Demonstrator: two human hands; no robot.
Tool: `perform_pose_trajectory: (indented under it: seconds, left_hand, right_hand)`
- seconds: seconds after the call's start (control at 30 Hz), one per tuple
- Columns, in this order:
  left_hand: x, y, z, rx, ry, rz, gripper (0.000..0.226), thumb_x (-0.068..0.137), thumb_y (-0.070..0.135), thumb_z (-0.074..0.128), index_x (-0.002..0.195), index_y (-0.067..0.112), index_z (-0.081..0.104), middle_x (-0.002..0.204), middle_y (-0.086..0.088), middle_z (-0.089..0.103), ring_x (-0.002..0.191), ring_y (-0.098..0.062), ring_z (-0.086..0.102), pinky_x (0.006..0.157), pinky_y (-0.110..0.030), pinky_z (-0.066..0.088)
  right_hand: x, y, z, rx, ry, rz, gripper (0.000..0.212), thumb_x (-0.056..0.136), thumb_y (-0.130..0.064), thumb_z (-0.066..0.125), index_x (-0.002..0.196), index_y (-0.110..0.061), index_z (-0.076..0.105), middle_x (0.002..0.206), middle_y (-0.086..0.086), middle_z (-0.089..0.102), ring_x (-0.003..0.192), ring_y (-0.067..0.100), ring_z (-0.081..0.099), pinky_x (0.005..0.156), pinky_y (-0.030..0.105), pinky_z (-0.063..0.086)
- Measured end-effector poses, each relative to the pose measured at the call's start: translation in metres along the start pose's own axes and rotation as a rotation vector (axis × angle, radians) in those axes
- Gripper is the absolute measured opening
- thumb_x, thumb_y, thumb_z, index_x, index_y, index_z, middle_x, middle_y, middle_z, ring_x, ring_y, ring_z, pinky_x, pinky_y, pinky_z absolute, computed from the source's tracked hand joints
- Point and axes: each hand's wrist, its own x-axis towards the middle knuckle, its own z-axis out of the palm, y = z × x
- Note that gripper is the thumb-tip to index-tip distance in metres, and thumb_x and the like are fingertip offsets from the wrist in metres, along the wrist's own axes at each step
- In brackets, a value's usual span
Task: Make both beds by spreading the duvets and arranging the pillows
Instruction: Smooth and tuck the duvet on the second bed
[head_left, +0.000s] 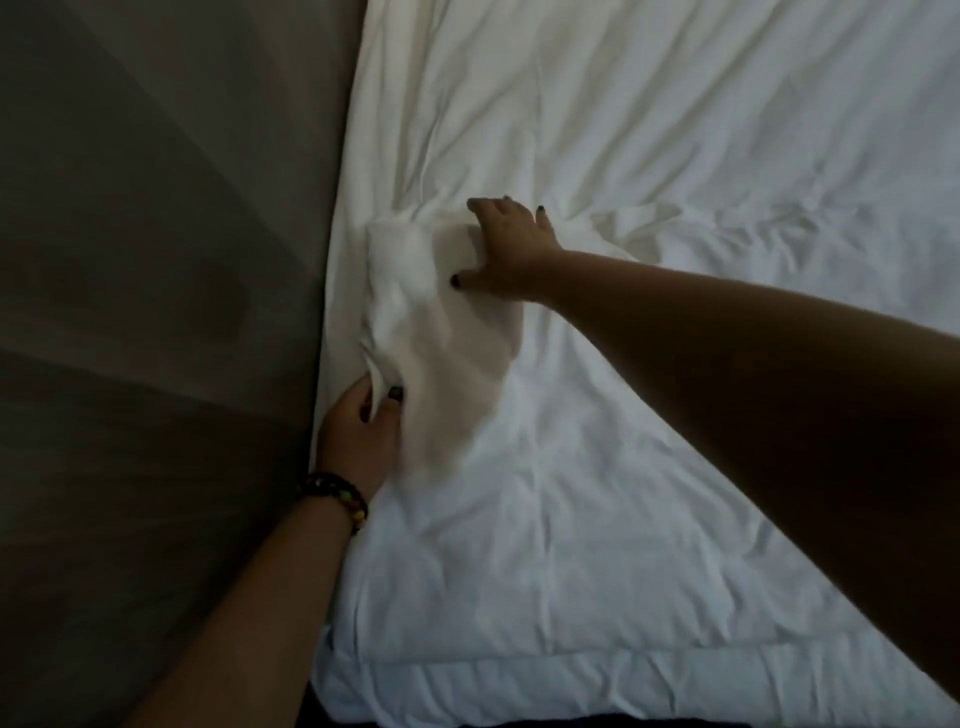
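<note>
Duvet (597, 467): rumpled, folded-back corner by wall (156, 260).
L hand (358, 431): pinches fold edge, prob. to pull it flat.
R hand (506, 249): fingers spread flat, pins fabric.

Person, two bare forearms showing, no sleeves reaching into view. Left hand (358, 436): wearing dark, near-black nail polish; wrist is carrying a beaded bracelet of dark beads with yellow and orange ones (335, 496), apparently wrapping in more than one strand. Right hand (511, 254): wearing matching dark nail polish; wrist is showing bare.
</note>
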Motion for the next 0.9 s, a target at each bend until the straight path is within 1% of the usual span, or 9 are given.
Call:
perform_pose_trajectory:
  seconds: [0.1,0.2,0.3,0.37,0.47,0.57,0.67,0.8,0.9]
  left_hand:
    - [0.015,-0.003,0.002,-0.244,-0.002,-0.133,0.054,0.086,0.034,0.065,0.134,0.015,0.050,0.120,-0.001,0.061,0.109,-0.018,0.060,0.095,-0.037,0.049]
    - [0.025,-0.004,0.002,-0.223,-0.026,-0.116,0.038,0.087,0.036,0.065,0.115,0.010,0.062,0.106,-0.004,0.067,0.102,-0.021,0.063,0.089,-0.034,0.051]
    - [0.025,0.009,0.000,-0.070,0.141,0.158,0.012,0.096,0.023,0.055,0.093,0.014,0.064,0.080,0.004,0.063,0.080,-0.014,0.059,0.069,-0.025,0.046]
    - [0.034,0.014,-0.006,-0.031,0.258,0.181,0.015,0.097,0.021,0.053,0.102,0.013,0.064,0.086,0.004,0.062,0.081,-0.012,0.056,0.068,-0.022,0.042]
    - [0.045,0.000,-0.013,0.044,0.181,-0.098,0.020,0.095,0.029,0.055,0.101,0.011,0.061,0.087,0.002,0.058,0.085,-0.018,0.055,0.068,-0.024,0.038]
    - [0.029,-0.014,-0.013,0.050,-0.004,-0.260,0.041,0.089,0.052,0.055,0.081,0.011,0.055,0.076,-0.001,0.056,0.080,-0.025,0.058,0.058,-0.026,0.036]
    - [0.011,-0.015,-0.009,0.057,-0.065,-0.376,0.047,0.089,0.061,0.046,0.102,0.016,0.051,0.099,0.000,0.054,0.083,-0.020,0.052,0.072,-0.026,0.037]
    - [0.003,-0.013,0.002,0.058,-0.063,-0.414,0.041,0.094,0.058,0.036,0.110,0.019,0.036,0.082,0.003,0.050,0.067,-0.014,0.049,0.061,-0.029,0.037]
    - [0.002,-0.017,0.005,0.106,0.023,-0.352,0.035,0.096,0.053,0.034,0.104,0.019,0.037,0.078,-0.002,0.053,0.064,-0.017,0.050,0.056,-0.029,0.038]
  right_hand:
    - [0.018,-0.001,0.010,-0.050,-0.182,0.130,0.124,0.063,-0.061,0.078,0.152,-0.015,0.006,0.150,0.009,0.033,0.140,0.030,0.029,0.116,0.053,0.014]
    - [0.014,0.003,0.003,-0.014,-0.308,0.169,0.097,0.057,-0.054,0.085,0.132,-0.007,0.046,0.117,0.006,0.055,0.110,0.026,0.055,0.092,0.033,0.046]
    - [0.017,0.006,-0.020,0.061,-0.148,0.168,0.071,0.059,-0.051,0.086,0.111,-0.010,0.062,0.100,0.002,0.058,0.102,0.022,0.060,0.091,0.034,0.049]
    - [0.028,0.007,-0.035,0.126,0.068,0.151,0.061,0.060,-0.054,0.084,0.107,-0.018,0.067,0.097,-0.002,0.056,0.101,0.016,0.053,0.100,0.037,0.039]
    - [0.048,-0.001,-0.032,-0.027,0.134,0.110,0.059,0.067,-0.055,0.078,0.113,-0.021,0.064,0.103,-0.001,0.053,0.112,0.025,0.051,0.101,0.041,0.030]
    - [0.063,-0.006,-0.014,0.041,-0.043,0.162,0.077,0.072,-0.059,0.073,0.130,-0.013,0.051,0.123,0.005,0.051,0.115,0.028,0.049,0.095,0.035,0.035]
    - [0.075,-0.008,-0.009,0.054,-0.091,0.125,0.069,0.077,-0.056,0.070,0.128,-0.013,0.051,0.122,0.005,0.052,0.111,0.026,0.049,0.087,0.031,0.036]
    - [0.078,-0.013,-0.008,-0.059,0.257,0.048,0.027,0.084,-0.042,0.064,0.099,-0.020,0.058,0.097,0.002,0.059,0.102,0.029,0.056,0.093,0.037,0.030]
    - [0.066,-0.010,0.004,-0.018,0.476,0.040,0.029,0.087,-0.044,0.055,0.101,-0.019,0.058,0.097,0.002,0.064,0.092,0.026,0.055,0.093,0.039,0.028]
